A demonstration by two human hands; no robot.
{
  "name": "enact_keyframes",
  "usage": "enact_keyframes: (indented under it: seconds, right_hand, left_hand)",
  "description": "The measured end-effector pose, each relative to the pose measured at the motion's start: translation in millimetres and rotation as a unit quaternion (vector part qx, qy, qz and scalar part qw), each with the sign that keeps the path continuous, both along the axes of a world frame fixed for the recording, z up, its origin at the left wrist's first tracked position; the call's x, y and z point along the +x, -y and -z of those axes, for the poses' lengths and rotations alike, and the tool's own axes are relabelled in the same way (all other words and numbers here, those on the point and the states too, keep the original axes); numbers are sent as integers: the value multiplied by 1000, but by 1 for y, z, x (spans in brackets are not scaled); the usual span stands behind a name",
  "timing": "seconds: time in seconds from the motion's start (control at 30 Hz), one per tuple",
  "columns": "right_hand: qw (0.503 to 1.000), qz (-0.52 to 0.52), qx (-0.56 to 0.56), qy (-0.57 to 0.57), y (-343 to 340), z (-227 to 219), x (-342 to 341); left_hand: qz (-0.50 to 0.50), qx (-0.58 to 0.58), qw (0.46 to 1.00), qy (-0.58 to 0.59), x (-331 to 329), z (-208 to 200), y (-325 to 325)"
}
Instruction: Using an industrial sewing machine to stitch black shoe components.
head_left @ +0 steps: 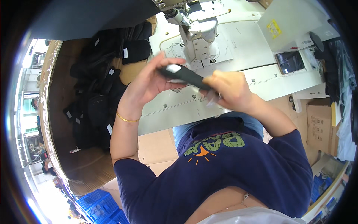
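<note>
White, smooth worktop (179, 109) lies beneath left fingers (174, 61) and right fingers (219, 80), which both grasp one black, elongated, fabric-like piece (191, 77) between them.

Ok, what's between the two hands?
In the head view, a black piece with a white patch spans from the left hand to the right hand.

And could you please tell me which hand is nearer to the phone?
Right. The right hand is left of the phone and lower in the picture; the left hand is even farther left.
</note>
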State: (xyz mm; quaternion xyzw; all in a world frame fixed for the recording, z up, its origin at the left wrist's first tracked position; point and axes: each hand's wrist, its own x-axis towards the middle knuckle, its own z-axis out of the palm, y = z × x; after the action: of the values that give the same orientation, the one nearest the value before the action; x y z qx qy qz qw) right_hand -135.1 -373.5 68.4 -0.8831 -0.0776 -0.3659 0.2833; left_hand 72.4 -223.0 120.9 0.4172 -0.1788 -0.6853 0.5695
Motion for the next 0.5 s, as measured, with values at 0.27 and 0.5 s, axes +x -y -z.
enact_keyframes:
  seconds: [0.27,0.5]
  right_hand:
    - [849,-89,490,-176,17,18,13]
    - [900,-91,405,-137,14,12,23]
  left_hand:
    - [-38,-29,974,220,2,20,-8]
    - [-36,-40,988,147,-2,19,-5]
